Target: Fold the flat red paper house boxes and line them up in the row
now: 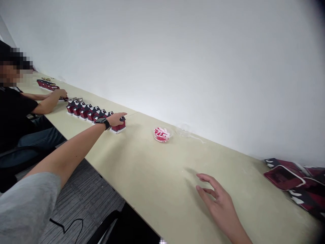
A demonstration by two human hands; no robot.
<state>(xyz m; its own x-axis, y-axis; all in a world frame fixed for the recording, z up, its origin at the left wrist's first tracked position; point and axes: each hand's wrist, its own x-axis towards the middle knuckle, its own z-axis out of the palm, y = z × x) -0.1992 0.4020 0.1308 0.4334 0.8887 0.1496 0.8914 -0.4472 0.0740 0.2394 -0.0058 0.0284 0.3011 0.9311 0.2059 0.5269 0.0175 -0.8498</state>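
My left hand [115, 120], with a dark watch on its wrist, reaches across to the near end of a row of small dark-red houses [83, 110] with black roofs and white trim. Its fingers rest around the top of the nearest house [119, 127], one finger stretched out. Over the table's right part hovers my right hand [212, 191], its fingers curved and apart, holding nothing. Between the hands stands a clear round dish [162, 134] of red and white pieces.
Several dark-red house pieces [284, 178] lie piled at the right. Clear plastic [185, 132] lies by the wall. At the far left a seated person [15, 118] works near another row of houses [47, 84] on the long table [152, 176].
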